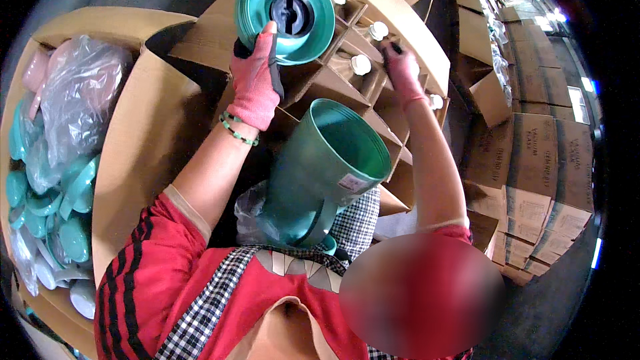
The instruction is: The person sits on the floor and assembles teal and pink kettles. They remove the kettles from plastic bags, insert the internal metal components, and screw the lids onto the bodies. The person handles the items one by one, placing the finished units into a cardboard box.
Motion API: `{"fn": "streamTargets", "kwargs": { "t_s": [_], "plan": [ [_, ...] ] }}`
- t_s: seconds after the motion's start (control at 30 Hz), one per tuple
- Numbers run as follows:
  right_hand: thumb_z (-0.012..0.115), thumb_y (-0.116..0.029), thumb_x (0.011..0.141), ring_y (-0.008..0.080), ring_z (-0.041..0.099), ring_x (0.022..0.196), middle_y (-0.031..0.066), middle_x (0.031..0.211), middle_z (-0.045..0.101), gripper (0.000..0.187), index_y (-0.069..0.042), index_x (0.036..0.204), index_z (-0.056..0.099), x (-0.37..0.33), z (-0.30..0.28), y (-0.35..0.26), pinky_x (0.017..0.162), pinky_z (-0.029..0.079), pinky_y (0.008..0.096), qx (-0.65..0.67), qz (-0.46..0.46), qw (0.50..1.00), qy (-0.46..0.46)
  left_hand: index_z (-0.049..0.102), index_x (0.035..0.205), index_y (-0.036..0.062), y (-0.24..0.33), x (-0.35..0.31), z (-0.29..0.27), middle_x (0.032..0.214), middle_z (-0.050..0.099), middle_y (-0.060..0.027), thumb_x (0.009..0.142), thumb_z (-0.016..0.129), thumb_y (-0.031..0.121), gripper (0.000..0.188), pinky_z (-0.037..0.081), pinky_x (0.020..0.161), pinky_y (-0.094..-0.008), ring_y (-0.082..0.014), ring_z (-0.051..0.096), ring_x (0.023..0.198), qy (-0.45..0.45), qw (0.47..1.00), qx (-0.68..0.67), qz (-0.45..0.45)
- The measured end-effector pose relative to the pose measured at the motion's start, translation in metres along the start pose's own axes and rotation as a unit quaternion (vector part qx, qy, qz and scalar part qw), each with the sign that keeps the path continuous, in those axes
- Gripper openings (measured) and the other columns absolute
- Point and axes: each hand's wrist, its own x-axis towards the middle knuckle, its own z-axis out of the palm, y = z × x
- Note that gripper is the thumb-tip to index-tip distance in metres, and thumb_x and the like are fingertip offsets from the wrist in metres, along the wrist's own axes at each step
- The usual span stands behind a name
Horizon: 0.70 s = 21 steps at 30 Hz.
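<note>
My left hand (257,80), in a pink glove with a dark palm, grips a round teal flask part (320,17) with stacked rims and a black slotted disc (292,15) at its centre. My thumb lies over its rim. My right hand (402,70), gloved alike, reaches into a divided cardboard box (313,87) beside white-topped flask liners (361,65); its fingertips are partly hidden. A teal flask body (293,173) with a side handle leans in my lap, its wide mouth tilted up and away from me. A small label sits near its rim.
At left, an open carton (127,153) holds teal and pink plastic parts and a clear plastic bag (83,93). Stacked brown cartons (520,160) stand at right, with more open boxes (470,20) behind. The divided box's raised flap (407,13) edges its far side.
</note>
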Motion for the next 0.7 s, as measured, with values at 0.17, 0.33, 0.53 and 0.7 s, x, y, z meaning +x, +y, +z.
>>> {"fn": "streamTargets", "kwargs": {
  "t_s": [0.17, 0.33, 0.53, 0.7],
  "plan": [
    [0.058, -0.047, 0.071, 0.0337, 0.054, 0.091, 0.0239, 0.094, 0.056, 0.064, 0.002, 0.107, 0.042, 0.007, 0.053, 0.042, 0.079, 0.043, 0.0401, -0.293, -0.059, 0.946, -0.124, 0.056, 0.095, 0.0018, 0.002, 0.003, 0.000, 0.088, 0.056, -0.0017, 0.072, 0.066, 0.021, 0.031, 0.041, 0.069, -0.0231, -0.0087, 0.051, 0.075, -0.016, 0.996, 0.090, 0.004],
    [0.068, -0.047, 0.060, 0.0322, 0.054, 0.092, 0.0209, 0.096, 0.056, 0.069, 0.001, 0.104, 0.046, 0.005, 0.056, 0.019, 0.079, 0.044, 0.0379, -0.291, -0.016, 0.946, -0.143, 0.057, 0.091, 0.0025, 0.002, 0.009, -0.006, 0.084, 0.056, -0.0006, 0.073, 0.065, 0.022, 0.028, 0.040, 0.065, -0.0234, -0.0082, 0.049, 0.072, 0.008, 0.994, 0.101, -0.040],
    [0.070, -0.042, 0.058, 0.0309, 0.054, 0.095, 0.0184, 0.102, 0.055, 0.066, -0.002, 0.106, 0.051, -0.010, 0.024, -0.012, 0.082, 0.043, 0.0371, -0.274, -0.016, 0.953, -0.126, 0.053, 0.082, 0.0128, -0.006, 0.021, -0.024, 0.078, 0.051, 0.0008, 0.073, 0.056, 0.017, 0.010, 0.043, 0.064, -0.0255, -0.0125, 0.051, 0.071, -0.005, 0.992, -0.046, -0.119],
    [0.068, -0.033, 0.064, 0.0248, 0.060, 0.072, 0.0160, 0.079, 0.061, 0.040, -0.002, 0.087, 0.060, -0.030, -0.094, -0.065, 0.067, 0.046, 0.0328, -0.193, -0.102, 0.975, -0.028, 0.045, 0.115, 0.0110, -0.008, 0.030, -0.028, 0.117, 0.047, -0.0094, 0.083, 0.041, 0.030, 0.037, 0.037, 0.089, -0.0446, -0.0277, 0.046, 0.105, -0.084, 0.976, -0.103, -0.170]
  ]
}}
